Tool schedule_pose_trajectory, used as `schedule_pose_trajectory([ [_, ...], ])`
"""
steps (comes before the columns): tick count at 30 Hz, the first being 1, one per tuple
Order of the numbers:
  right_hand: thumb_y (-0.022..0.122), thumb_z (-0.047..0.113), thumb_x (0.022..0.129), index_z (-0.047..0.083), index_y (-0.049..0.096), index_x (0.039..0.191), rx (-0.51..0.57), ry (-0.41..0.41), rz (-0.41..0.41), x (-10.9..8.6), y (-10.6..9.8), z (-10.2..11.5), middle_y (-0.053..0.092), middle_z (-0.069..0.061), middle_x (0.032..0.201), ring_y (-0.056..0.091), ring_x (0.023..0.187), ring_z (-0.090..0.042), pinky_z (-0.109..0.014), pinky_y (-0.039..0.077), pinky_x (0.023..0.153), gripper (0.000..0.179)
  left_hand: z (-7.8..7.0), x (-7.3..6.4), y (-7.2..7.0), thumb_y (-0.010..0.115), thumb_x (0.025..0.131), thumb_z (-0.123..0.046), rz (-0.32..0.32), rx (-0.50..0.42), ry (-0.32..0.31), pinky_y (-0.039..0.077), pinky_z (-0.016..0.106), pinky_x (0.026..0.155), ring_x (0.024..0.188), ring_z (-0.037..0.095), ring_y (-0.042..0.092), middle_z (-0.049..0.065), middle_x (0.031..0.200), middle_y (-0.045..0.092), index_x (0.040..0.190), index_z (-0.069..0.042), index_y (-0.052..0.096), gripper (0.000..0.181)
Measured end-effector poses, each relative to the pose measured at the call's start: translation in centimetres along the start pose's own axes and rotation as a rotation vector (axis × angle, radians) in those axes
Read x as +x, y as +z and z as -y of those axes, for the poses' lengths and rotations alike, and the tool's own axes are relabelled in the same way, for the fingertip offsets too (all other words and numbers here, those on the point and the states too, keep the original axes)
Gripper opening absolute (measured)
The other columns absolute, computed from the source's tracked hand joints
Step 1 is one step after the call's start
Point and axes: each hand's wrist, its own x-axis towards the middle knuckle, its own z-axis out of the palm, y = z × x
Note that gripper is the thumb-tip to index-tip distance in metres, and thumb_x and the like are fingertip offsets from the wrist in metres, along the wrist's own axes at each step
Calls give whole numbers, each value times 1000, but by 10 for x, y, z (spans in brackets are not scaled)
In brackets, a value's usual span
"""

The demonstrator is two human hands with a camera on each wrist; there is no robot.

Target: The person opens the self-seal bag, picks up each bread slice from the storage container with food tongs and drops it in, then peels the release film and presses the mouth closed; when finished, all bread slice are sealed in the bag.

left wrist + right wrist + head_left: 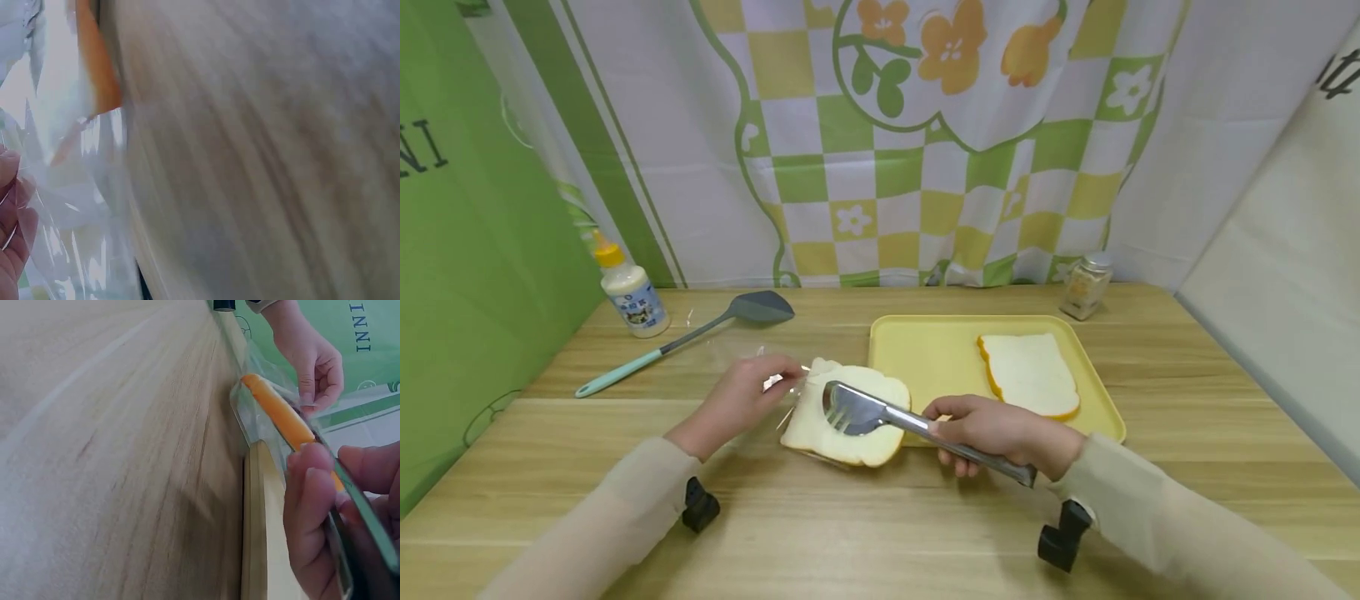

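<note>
My right hand [988, 433] grips a pair of metal tongs [917, 422], whose slotted head lies over a white bread slice [808, 429]. That slice sits at the left edge of the yellow tray [917, 342], and its orange-brown crust [281, 415] shows edge-on in the right wrist view. Its left part is by a clear plastic bag [81, 231]. Beside the slice, my left hand [752, 392] pinches the bag's film between thumb and fingers. Whether the slice is partly inside the bag is hard to tell. A second bread slice [1030, 375] lies on the tray's right half.
On the left of the wooden table [850, 533] stand a bottle with a yellow cap [636, 296] and a grey spatula with a mint handle [700, 333] lying beside it. A small glass jar [1086, 287] is behind the tray's right corner. A patterned curtain [925, 192] hangs at the back.
</note>
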Motion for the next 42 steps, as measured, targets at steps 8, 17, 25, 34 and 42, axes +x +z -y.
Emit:
schedule_pose_trajectory([
  [8, 46, 17, 96, -7, 49, 110, 15, -24, -6, 9, 1, 6, 56, -5, 68, 46, 48, -8, -19, 39, 44, 27, 0, -1, -2, 62, 87, -5, 53, -103, -162, 52, 35, 75, 87, 19, 64, 5, 94, 69, 95, -6, 69, 10],
  [17, 47, 16, 96, -7, 49, 105, 43, -9, -33, 23, 4, 7, 55, -4, 67, 44, 46, -6, -17, 37, 41, 25, 1, 1, -6, 54, 93, -6, -1, -254, -321, 50, 41, 80, 92, 26, 62, 13, 98, 68, 102, 0, 66, 16],
  [25, 47, 15, 96, -7, 49, 103, 99, -13, -26, 32, 8, 9, 54, -5, 66, 44, 46, -6, -17, 37, 41, 24, -1, 1, -3, 55, 92, -6, 4, -338, -284, 48, 44, 89, 104, 29, 60, 14, 106, 67, 99, -2, 68, 14],
  [34, 46, 15, 96, -3, 49, 100, 166, -24, -42, 48, 22, 11, 52, -6, 66, 44, 47, -7, -17, 37, 42, 19, -9, 2, 3, 54, 93, -8, -9, -396, -271, 42, 47, 97, 116, 29, 54, 12, 111, 65, 96, -4, 65, 12],
  [42, 47, 14, 96, -4, 50, 99, 153, -40, -60, 58, 33, 17, 54, -7, 67, 45, 47, -8, -17, 38, 42, 18, -14, 2, 5, 49, 95, -6, 30, -432, -229, 52, 32, 82, 98, 25, 61, 11, 106, 65, 96, -4, 63, 14],
])
